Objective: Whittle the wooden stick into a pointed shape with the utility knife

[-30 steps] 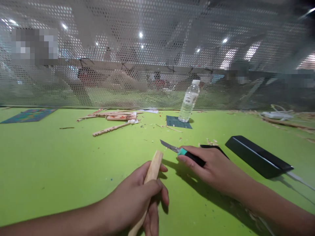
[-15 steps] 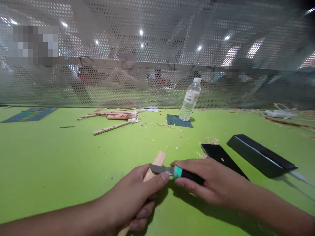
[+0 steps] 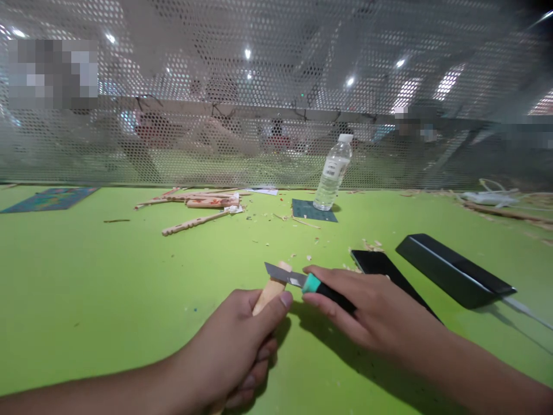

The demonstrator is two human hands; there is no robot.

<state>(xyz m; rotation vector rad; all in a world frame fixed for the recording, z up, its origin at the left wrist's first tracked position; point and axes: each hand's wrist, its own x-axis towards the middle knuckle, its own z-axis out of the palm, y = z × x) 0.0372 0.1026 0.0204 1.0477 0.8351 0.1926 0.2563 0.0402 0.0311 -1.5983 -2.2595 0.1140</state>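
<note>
My left hand [image 3: 235, 346] is closed round a pale wooden stick [image 3: 268, 291], whose top end points away from me. My left thumb presses near the blade. My right hand [image 3: 367, 308] grips a carving knife [image 3: 302, 280] with a black handle and a teal collar. Its grey blade lies across the top end of the stick. Both hands hover low over the green table [image 3: 108, 276].
A black phone [image 3: 384, 268] and a long black case [image 3: 453, 271] lie right of my hands. Farther back are a water bottle [image 3: 332, 173], a dark mat [image 3: 311, 211], carved sticks [image 3: 194, 222] and shavings. A perforated metal screen [image 3: 259, 98] closes off the far edge.
The knife came from the right onto the stick, then slid up the stick toward its tip. My left thumb has come up beside the blade.
</note>
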